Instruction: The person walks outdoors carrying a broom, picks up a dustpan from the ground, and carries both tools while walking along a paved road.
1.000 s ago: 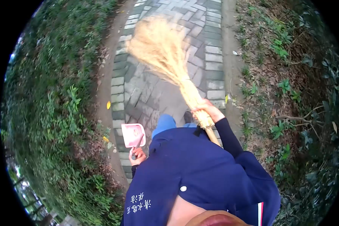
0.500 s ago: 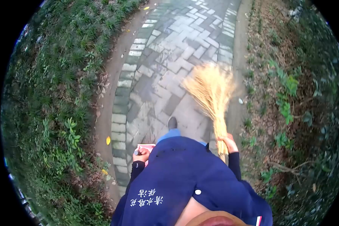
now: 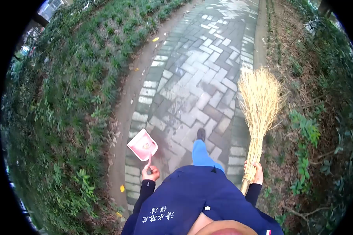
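Note:
My right hand (image 3: 256, 172) is wrapped round the bound lower part of a straw broom (image 3: 261, 100). The bristles fan out ahead of me, above the right edge of the path. At my left side, my left hand (image 3: 150, 172) is closed on the handle of a pink dustpan (image 3: 142, 144) with a pale rim. The pan points forward over the left paving border, and no litter can be made out in it. Something small and dark shows at the left fist, perhaps the end of the handle.
A path of grey bricks (image 3: 196, 90) runs ahead between lighter borders. Low green plants (image 3: 82, 78) grow on the left. Leaf litter and shrubs (image 3: 306, 129) line the right. Yellow leaves (image 3: 122, 188) lie along the left dirt strip. One shoe (image 3: 201, 134) is stepping forward.
The broom has swung to the right and its bristles are sharper. The dustpan has come forward from beside my body into full view. I have moved along the path, with one leg stretched ahead.

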A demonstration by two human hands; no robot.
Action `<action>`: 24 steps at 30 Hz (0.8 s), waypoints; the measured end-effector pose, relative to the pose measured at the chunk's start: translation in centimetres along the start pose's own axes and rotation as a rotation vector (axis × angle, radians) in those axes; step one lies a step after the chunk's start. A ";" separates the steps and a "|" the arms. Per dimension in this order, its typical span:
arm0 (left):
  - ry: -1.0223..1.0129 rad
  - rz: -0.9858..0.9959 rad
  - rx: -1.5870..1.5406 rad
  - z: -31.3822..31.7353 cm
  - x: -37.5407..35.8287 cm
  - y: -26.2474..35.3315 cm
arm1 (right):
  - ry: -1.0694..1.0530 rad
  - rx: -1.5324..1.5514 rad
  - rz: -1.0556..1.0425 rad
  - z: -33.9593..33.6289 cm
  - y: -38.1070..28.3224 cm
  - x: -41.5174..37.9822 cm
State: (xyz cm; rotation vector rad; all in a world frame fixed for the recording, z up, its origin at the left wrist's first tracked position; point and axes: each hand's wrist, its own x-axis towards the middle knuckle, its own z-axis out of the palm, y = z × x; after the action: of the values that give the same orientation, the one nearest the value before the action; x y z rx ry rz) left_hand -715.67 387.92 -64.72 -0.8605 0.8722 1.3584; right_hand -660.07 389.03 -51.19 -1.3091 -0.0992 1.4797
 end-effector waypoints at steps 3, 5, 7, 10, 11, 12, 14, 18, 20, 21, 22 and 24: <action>0.050 0.013 0.131 8.8 1.5 -2.2 | -0.167 -0.038 0.017 4.9 -5.4 10.2; 0.090 0.031 0.174 16.4 2.1 -3.4 | -0.252 -0.008 0.028 9.4 -8.5 16.8; 0.067 0.017 0.167 22.1 4.2 -3.1 | -0.331 0.014 0.081 13.8 -11.0 22.0; 0.057 0.009 0.111 30.4 8.3 -5.5 | -0.477 0.059 0.125 21.1 -15.1 28.1; 0.075 0.005 0.096 32.9 10.2 -6.2 | -0.509 0.128 0.172 24.5 -17.1 28.5; 0.099 0.002 0.081 35.1 12.1 -6.6 | -0.538 0.199 0.223 26.9 -19.0 29.3; 0.109 -0.046 0.010 39.6 16.2 -7.2 | -0.574 0.070 0.329 27.9 -19.1 35.3; 0.191 -0.094 -0.072 50.8 24.8 -8.6 | -0.576 -0.198 0.374 33.6 -21.6 45.0; 0.203 -0.088 -0.043 57.9 28.1 -10.1 | -0.575 -0.227 0.352 36.7 -23.7 50.2; 0.228 -0.108 -0.048 61.2 30.6 -10.2 | -0.569 -0.288 0.312 38.3 -25.1 53.3; 0.237 -0.096 -0.025 64.4 33.1 -10.3 | -0.564 -0.354 0.272 40.3 -27.0 56.3; 0.129 -0.086 0.054 70.6 37.7 -10.8 | -0.459 -0.344 0.307 43.8 -31.5 60.8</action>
State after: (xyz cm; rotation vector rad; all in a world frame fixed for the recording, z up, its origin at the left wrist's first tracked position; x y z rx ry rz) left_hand -702.42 467.51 -67.71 -0.9410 0.9561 1.2105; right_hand -659.11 470.31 -52.80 -1.2652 -0.4873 2.0791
